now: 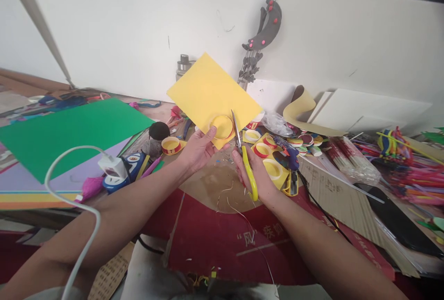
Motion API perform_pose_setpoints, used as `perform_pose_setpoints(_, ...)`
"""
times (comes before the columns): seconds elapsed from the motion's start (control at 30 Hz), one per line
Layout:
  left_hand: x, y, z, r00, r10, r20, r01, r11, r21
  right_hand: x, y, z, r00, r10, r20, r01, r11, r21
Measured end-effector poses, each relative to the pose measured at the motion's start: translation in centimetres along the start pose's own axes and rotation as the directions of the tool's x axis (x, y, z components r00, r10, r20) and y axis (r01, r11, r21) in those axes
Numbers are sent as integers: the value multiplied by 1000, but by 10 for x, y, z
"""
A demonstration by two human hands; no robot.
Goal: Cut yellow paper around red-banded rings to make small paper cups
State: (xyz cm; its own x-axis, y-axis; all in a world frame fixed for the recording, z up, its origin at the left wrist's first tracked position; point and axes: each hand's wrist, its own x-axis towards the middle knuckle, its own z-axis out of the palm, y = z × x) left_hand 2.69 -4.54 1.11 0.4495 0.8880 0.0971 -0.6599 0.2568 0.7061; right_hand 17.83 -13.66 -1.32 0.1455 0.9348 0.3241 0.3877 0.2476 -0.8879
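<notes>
My left hand (201,150) grips a yellow sheet (211,84) by its lower corner and holds it up above the table. On that corner sits a ring (231,128) with a red outer side, under my left thumb. My right hand (251,170) is closed around scissors (249,172) with yellow-green handles. Their blades point up at the sheet, just right of the ring; whether they touch the paper I cannot tell. Beyond my right hand lie more yellow pieces with rings (262,150), and left of my left hand is another ring on yellow (171,145).
A green sheet (79,133) covers the left side. A white charger (113,166) with its cable arches over my left forearm. At right lie a glue gun (290,152), a black phone (398,216) and colourful pipe cleaners (412,175). A bottle (182,66) stands behind the sheet.
</notes>
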Motion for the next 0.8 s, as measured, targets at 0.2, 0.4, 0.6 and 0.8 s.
perform_pose_setpoints(0.2,0,-1,-1,1000,-26,15,26,1000,2,1,3,-1,999,32,4,-32,999,16)
perform_pose_setpoints(0.4,0,2,0,1000,-16,27,16,1000,17,1,10,0,1000,18,-5,-18,999,27)
perform_pose_setpoints(0.6,2,7,-1,999,6,43,-8,998,59,0,8,-1,999,31,-12,-31,999,7)
perform_pose_setpoints(0.8,6,8,-4,997,32,72,-38,995,92,-2,6,-1,1000,27,-11,-27,999,-25)
